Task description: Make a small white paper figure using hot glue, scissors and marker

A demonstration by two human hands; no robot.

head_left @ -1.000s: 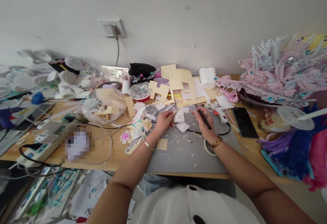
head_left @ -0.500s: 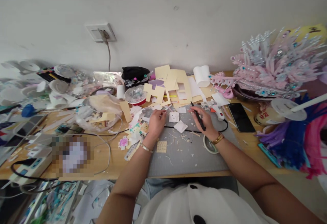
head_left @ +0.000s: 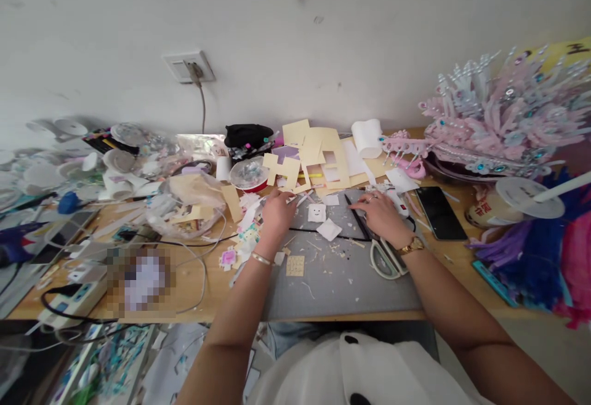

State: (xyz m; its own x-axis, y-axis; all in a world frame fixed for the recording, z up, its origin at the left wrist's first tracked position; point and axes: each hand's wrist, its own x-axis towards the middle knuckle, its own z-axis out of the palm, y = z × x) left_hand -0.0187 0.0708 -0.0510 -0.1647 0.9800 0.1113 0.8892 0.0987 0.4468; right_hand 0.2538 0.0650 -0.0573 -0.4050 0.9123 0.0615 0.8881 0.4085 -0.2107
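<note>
My right hand point(head_left: 382, 215) is spread low over the grey cutting mat point(head_left: 332, 291), fingers apart. Beside its fingertips a black pen point(head_left: 358, 218) lies on the mat. Under that wrist are the pale handles of a pair of scissors point(head_left: 386, 262); their blades are partly hidden. My left hand point(head_left: 278, 214) reaches over paper scraps at the mat's far left, with fingers extended and nothing visible in them. Between the hands sit a small white square with a drawn smiling face point(head_left: 316, 212) and a blank white square point(head_left: 329, 229).
Cream card sheets point(head_left: 318, 143) lie at the back by the wall. A black phone point(head_left: 441, 213), a lidded drink cup point(head_left: 496, 202) and pink beaded crowns point(head_left: 494, 122) stand right. A plastic bag point(head_left: 184, 202), cables and a power strip point(head_left: 74, 300) crowd the left.
My right hand has let go of the pen, which now lies on the mat, and has moved slightly right. My left hand has shifted a little left and farther forward over the scraps.
</note>
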